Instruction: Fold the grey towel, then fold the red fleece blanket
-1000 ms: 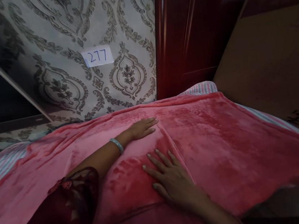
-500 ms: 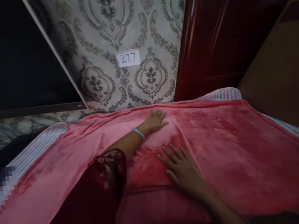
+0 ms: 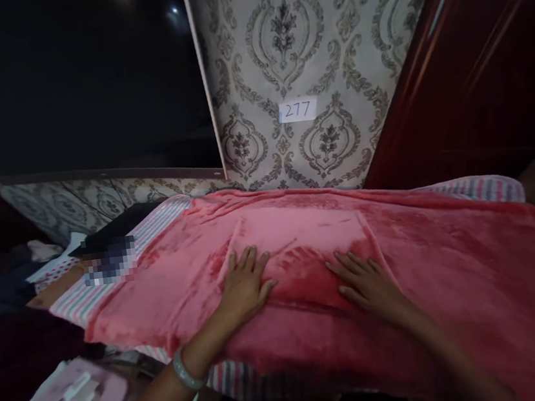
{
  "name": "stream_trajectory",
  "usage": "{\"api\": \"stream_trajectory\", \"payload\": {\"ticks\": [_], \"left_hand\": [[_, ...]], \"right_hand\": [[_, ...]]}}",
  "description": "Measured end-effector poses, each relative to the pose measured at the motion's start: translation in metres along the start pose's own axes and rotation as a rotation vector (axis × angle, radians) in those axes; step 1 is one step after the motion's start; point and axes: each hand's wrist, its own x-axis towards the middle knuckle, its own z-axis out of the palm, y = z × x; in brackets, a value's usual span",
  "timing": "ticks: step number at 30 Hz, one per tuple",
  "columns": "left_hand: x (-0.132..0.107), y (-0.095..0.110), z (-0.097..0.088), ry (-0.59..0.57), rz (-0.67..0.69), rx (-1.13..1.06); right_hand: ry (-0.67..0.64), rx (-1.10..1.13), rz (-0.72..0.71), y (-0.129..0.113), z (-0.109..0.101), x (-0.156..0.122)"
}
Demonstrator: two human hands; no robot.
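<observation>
Head view: left hand point(image 3: 245, 286) and right hand point(image 3: 366, 281) pressing flat, fingers spread, gripping nothing, on pink blanket point(image 3: 451, 269) covering bed point(image 3: 154, 230). Mostly smoothed; centre ridges remaining.

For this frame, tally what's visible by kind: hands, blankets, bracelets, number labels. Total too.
Hands: 2, left hand and right hand, both flat on the blanket
Pink blanket: 1
Bracelet: 1, on the left wrist
Number label: 1, on the wallpaper
Total: 5
</observation>
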Motion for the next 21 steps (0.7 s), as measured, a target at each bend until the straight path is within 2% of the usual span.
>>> {"api": "stream_trajectory", "payload": {"ticks": [3,6,9,11,15,21], "left_hand": [[-0.010,-0.007,0.005,0.019,0.005,-0.010],[-0.011,-0.007,0.013,0.051,0.083,-0.025],[-0.015,-0.006,0.024,0.107,0.100,-0.023],[-0.018,-0.006,0.033,0.147,0.069,-0.013],[-0.023,-0.007,0.047,0.163,0.058,-0.006],[-0.023,-0.008,0.060,0.184,0.083,0.019]], "right_hand": [[-0.032,0.035,-0.053,-0.016,-0.031,0.032],[-0.042,0.125,-0.225,-0.058,-0.049,0.085],[-0.149,0.202,-0.447,-0.098,-0.040,0.142],[-0.213,0.210,-0.562,-0.110,-0.025,0.175],[-0.240,0.162,-0.671,-0.099,0.004,0.226],[-0.258,0.117,-0.590,-0.071,0.023,0.289]]}}
